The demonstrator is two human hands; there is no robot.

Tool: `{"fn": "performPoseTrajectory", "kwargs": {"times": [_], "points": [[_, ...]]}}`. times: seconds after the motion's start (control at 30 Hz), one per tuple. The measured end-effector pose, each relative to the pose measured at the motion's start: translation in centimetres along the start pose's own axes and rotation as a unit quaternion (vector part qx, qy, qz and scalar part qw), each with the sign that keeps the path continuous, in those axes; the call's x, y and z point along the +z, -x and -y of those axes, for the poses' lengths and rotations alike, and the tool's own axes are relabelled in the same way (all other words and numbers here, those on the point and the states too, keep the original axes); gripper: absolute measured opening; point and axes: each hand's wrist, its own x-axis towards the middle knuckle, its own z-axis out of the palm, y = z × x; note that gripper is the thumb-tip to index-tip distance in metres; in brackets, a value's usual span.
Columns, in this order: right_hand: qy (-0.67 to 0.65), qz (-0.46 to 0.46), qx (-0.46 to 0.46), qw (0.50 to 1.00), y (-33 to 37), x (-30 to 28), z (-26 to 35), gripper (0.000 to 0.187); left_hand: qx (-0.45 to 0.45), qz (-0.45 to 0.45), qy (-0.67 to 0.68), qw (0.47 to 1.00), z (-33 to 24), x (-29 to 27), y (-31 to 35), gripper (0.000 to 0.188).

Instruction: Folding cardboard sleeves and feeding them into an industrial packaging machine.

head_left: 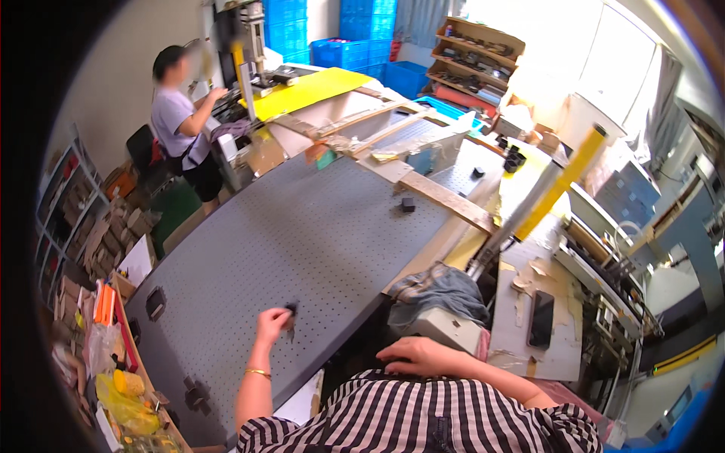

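My left hand (272, 328) is over the near part of a grey perforated tabletop (287, 234), fingertips pinched on a small black piece (292, 308). Its exact kind is too small and blurred to tell. My right hand (411, 355) lies palm down in front of my striped shirt, fingers loosely stretched to the left, holding nothing. Beyond it a grey-blue cloth (442, 294) is draped over a pale box-like housing (442, 325). On the same tabletop are a small black block (408, 204) at the far right, a dark square frame (155, 303) at the left and a dark cross-shaped piece (197, 395) at the near left.
A yellow-and-grey post (555, 189) rises at the right, beside a bench with a black phone (540, 320). Wooden strips (445, 202) border the tabletop's far side. A cluttered wooden tray (140, 347) stands at the left. Another person (181, 121) stands at the far left.
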Motion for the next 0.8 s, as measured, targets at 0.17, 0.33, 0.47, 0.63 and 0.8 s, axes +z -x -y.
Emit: {"fn": "performPoseTrajectory", "kwargs": {"times": [0.17, 0.33, 0.47, 0.63, 0.8], "points": [[0.068, -0.306, 0.04, 0.949, 9.3, -4.1, 0.8, 0.036, 0.235, 0.326, -0.068, 0.913, -21.6, 17.5, 4.1, 0.011], [0.156, -0.451, 0.066, 0.876, 21.3, -5.4, 2.1, 0.038, 0.462, 0.492, -0.156, 0.721, -31.7, 31.8, 11.3, 0.015], [0.162, -0.461, 0.114, 0.865, 30.5, -3.2, 2.0, 0.033, 0.506, 0.576, -0.117, 0.631, -34.2, 40.7, 16.8, 0.013], [-0.058, -0.519, 0.184, 0.833, 38.0, -2.1, 2.7, 0.033, 0.482, 0.646, -0.101, 0.583, -36.2, 48.1, 21.0, 0.011], [-0.009, -0.596, 0.159, 0.787, 42.5, -3.7, 1.2, 0.042, 0.469, 0.684, -0.112, 0.548, -36.5, 54.4, 21.1, 0.014]]}}
